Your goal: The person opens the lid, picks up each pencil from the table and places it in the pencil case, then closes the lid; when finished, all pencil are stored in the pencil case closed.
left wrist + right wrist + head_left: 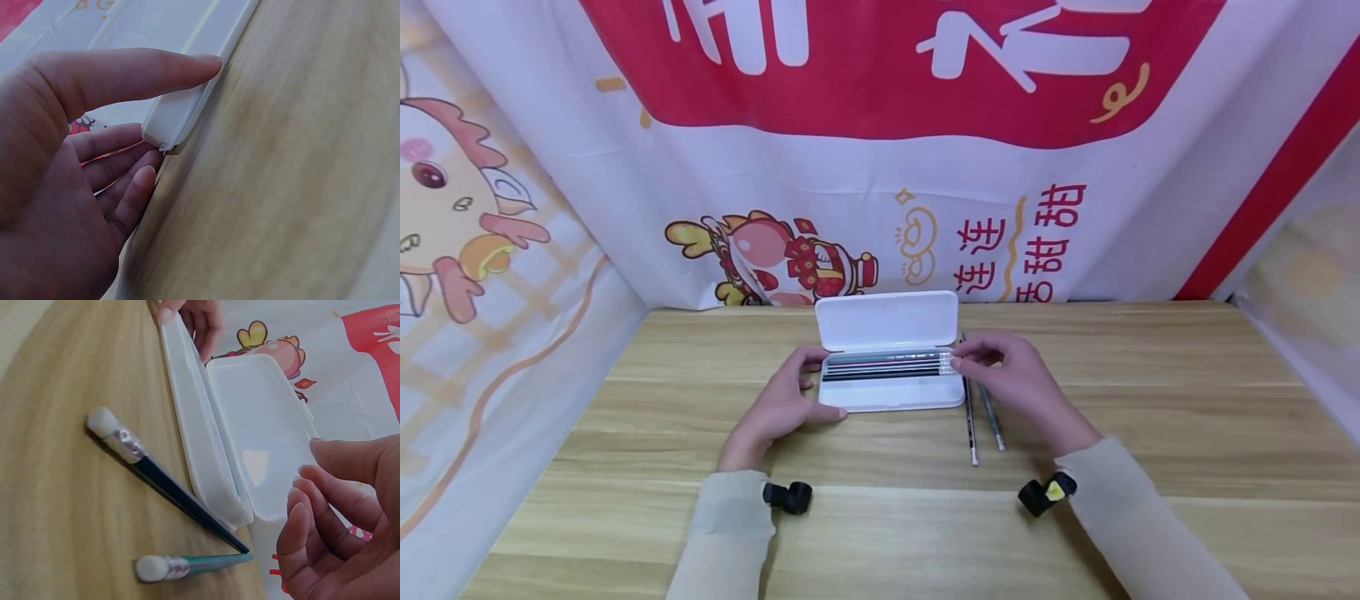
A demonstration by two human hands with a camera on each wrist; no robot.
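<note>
A white pencil case [891, 395] lies on the table with its lid [886, 321] raised at the back. Several pencils [880, 368] lie side by side inside, eraser ends to the right. My left hand [781, 404] grips the case's left end, thumb on the front rim and fingers around the side, as the left wrist view confirms. Above the case's right end, my right hand [1018, 379] hovers near the erasers; in the right wrist view its fingers are loosely bent and hold nothing. Beside that end lie a dark pencil [178, 494] and a green pencil [215, 564], both loose.
The wooden table [895, 533] ends at the back against a printed white and red cloth [865, 167]. Another cloth [490, 275] hangs along the left side. Small black cameras are strapped at both wrists.
</note>
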